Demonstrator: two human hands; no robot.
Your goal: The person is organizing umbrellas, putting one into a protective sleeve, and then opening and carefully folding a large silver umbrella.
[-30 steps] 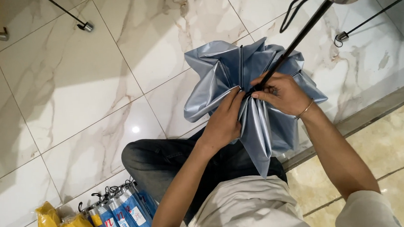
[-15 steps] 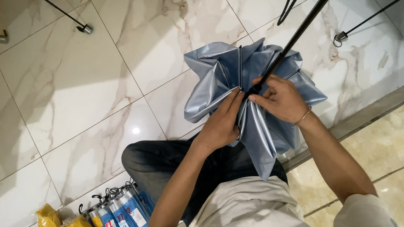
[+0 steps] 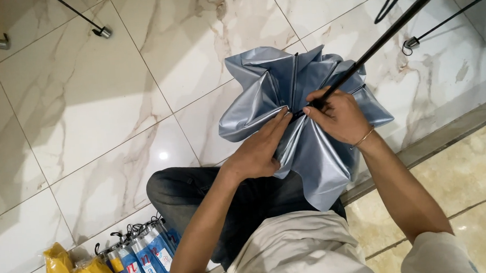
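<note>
A silver-blue umbrella canopy (image 3: 306,149), half folded, hangs in front of me above my dark trousers. Its black shaft (image 3: 387,32) runs up to the top right. My left hand (image 3: 261,146) lies flat against the fabric folds, fingers pressing them toward the shaft. My right hand (image 3: 338,115), with a thin bracelet at the wrist, is closed around the shaft and the gathered ribs where the canopy meets it.
Several folded umbrellas in blue and yellow sleeves (image 3: 137,261) lie on the marble floor at lower left. Thin black rods with metal tips (image 3: 102,32) rest at top left. A raised stone step (image 3: 442,134) runs along the right.
My left hand has slid slightly down the folds and flattened them. The canopy's shape has barely changed, and my right hand stays on the shaft.
</note>
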